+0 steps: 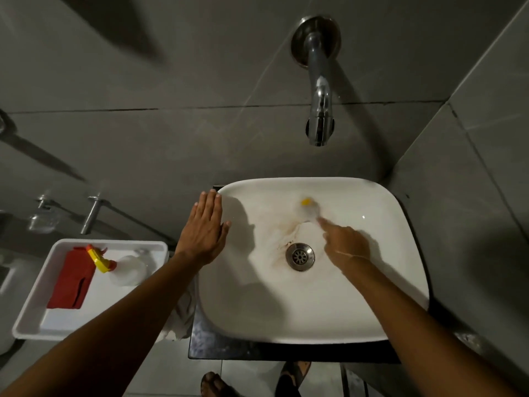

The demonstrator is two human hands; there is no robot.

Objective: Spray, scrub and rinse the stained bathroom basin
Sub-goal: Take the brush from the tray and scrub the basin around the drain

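The white basin [395, 253] sits on a dark counter, with brown stains left of and above its metal drain [300, 256]. My right hand [345, 241] is inside the bowl, shut on a small brush [307, 209] with a yellow tip; the brush is motion-blurred against the back wall of the bowl. My left hand [205, 228] lies flat and open on the basin's left rim. A clear spray bottle [126, 267] with a yellow and red trigger lies in a white tray at the left.
A chrome wall tap [319, 110] hangs above the basin; no water shows. The white tray [31, 319] also holds a red cloth [71, 277]. A crumpled white cloth [183, 313] lies between tray and basin. Grey tiled walls close in behind and on the right.
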